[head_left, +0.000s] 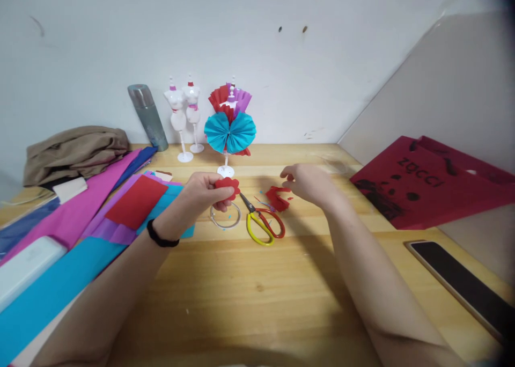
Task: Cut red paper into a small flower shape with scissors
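My left hand (201, 198) is closed around a small red paper flower (228, 188) with a scalloped edge, pinching it between thumb and fingers. My right hand (308, 183) hovers to the right of some crumpled red paper scraps (277, 198), its fingers slightly curled and apart, with nothing seen in them. Between the hands lie scissors (263, 225) with one yellow and one red handle, their blades pointing toward the flower. Under my left hand a thin tape roll (225, 226) rests flat on the wooden table (257, 292).
Behind stand two white mini mannequins (177, 115) and one dressed in pleated blue, red and purple paper (230, 132). A bottle (148, 117) leans on the wall. Coloured sheets (137, 202) and brown cloth (76, 149) lie left; a red bag (426, 182) and phone (462, 286) right.
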A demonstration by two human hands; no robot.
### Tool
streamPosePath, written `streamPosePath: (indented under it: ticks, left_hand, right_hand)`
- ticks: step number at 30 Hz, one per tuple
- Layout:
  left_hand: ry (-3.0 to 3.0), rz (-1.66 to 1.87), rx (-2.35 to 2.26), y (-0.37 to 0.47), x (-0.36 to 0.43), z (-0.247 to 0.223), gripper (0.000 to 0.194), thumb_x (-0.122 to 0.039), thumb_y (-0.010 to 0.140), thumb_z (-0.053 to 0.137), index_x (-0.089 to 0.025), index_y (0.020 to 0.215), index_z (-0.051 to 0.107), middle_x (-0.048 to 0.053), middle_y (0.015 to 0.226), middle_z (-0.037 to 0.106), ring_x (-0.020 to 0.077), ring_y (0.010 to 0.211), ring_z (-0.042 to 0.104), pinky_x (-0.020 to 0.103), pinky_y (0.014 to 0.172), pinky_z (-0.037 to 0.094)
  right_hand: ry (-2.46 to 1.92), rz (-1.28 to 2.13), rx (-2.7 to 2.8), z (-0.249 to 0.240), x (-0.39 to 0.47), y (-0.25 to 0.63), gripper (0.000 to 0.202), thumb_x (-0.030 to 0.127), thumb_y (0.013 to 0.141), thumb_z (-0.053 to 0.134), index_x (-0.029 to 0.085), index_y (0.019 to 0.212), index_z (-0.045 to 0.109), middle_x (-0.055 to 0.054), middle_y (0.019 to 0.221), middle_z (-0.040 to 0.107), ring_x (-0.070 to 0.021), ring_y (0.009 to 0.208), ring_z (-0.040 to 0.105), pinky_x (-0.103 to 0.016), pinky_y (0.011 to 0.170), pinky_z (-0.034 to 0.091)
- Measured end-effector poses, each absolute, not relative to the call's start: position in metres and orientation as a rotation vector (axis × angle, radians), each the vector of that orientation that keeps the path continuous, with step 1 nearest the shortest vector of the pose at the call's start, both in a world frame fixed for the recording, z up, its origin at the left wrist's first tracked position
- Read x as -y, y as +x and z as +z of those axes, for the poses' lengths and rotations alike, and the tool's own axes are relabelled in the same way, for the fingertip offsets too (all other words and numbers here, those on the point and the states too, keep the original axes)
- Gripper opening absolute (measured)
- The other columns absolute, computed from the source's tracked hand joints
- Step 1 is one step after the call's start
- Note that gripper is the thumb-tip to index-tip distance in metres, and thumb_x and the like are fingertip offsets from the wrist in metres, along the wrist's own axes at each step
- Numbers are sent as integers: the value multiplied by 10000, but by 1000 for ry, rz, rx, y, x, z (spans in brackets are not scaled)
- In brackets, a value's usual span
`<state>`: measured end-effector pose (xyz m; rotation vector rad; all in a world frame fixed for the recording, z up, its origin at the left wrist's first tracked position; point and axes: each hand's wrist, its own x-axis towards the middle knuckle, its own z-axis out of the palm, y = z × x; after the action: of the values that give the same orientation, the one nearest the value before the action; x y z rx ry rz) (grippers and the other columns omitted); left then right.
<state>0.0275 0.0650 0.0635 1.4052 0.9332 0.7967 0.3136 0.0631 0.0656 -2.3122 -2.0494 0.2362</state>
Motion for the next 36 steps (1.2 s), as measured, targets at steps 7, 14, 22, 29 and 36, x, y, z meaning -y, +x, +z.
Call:
streamPosePath:
  ticks: [7,14,22,29,36]
  left_hand:
    - [1292,830,-890,38,-62,58,291,-367,649,924,-160,670,721,21,612,699,109,519,620,236,542,529]
    - [1173,804,-877,47,-57,50,316,-346,666,961,-147,711,719,30,651,720,106,538,636,229,563,526]
    - [1030,771,-885,45,-43,35,394,-392,574,1029,-133,678,751,30,632,714,94,523,613,231,555,505]
    - [1007,783,-867,37,-35,30,418,-444,590,1038,-126,716,798,32,630,701,102,544,611,233,547,479]
    - [1096,778,-816,35,-37,42,376,-433,641,992,-142,675,757,28,631,697,98,540,591,232,553,475]
  right_hand:
    - [-1956,732,2464,48,-42,270,247,213,914,791,208,1159,824,-104,965,843,-263,818,781,-302,652,455]
    - [-2209,500,2532,31,-30,245,679,214,966,722,209,1632,585,-199,1200,848,-372,1116,811,-357,762,483]
    - [-2053,567,2291,12,-18,254,492,201,982,649,163,1472,661,-178,1162,856,-303,994,806,-322,727,450]
    - [-1541,1118,1588,-1,-19,285,427,366,854,771,223,1221,606,75,659,595,-170,531,572,-287,536,422]
    - [-824,1534,1010,5,-14,272,685,359,645,1023,269,1152,571,33,847,747,-83,502,513,-253,518,392]
